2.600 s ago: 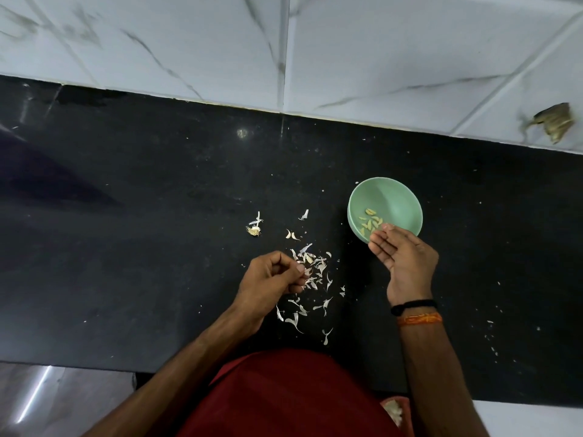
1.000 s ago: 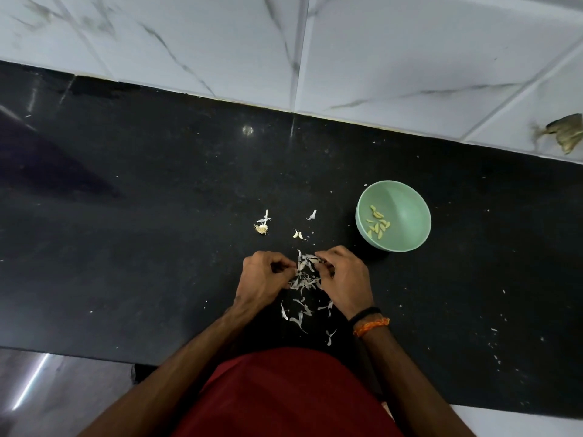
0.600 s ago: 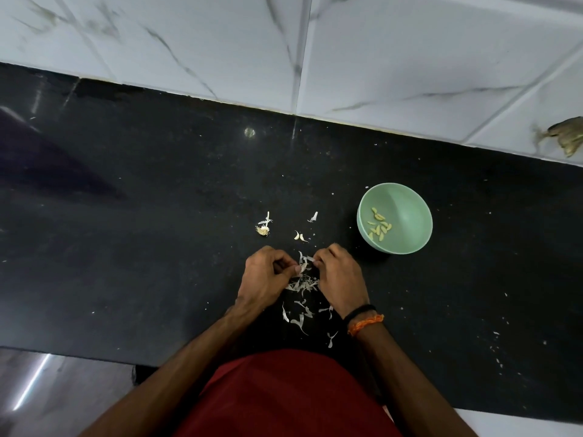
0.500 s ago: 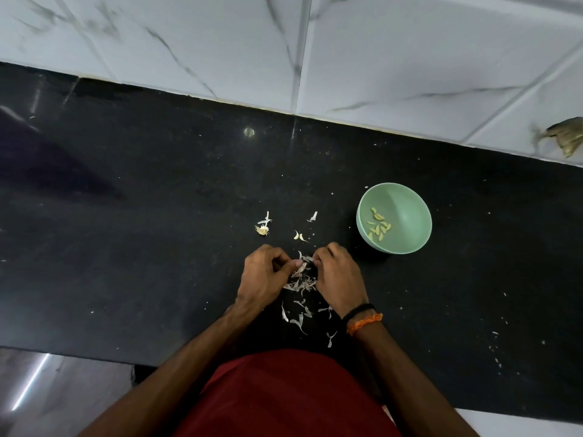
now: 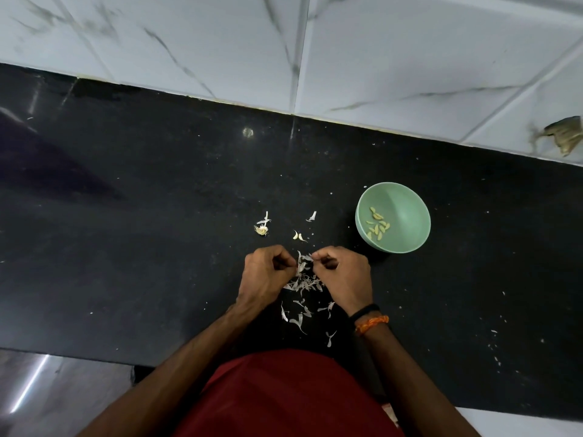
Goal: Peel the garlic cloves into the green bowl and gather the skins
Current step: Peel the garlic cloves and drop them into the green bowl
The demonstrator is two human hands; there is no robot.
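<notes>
Nearest the body, loose skins are scattered on the black counter. Just above them the left hand and right hand are curled close together; a clove may be pinched between them, though this cannot be told. Papery skins could be scattered by a quick tug. Farther right, peeled cloves are held in the green bowl, which could be knocked by the right hand.

A black speckled stone countertop runs across the view, meeting a wall of white marble-look tiles with grey veining. A brownish mark or chip, possibly damage, shows on the tiles at far right. Pale glossy floor reflects light lower left.
</notes>
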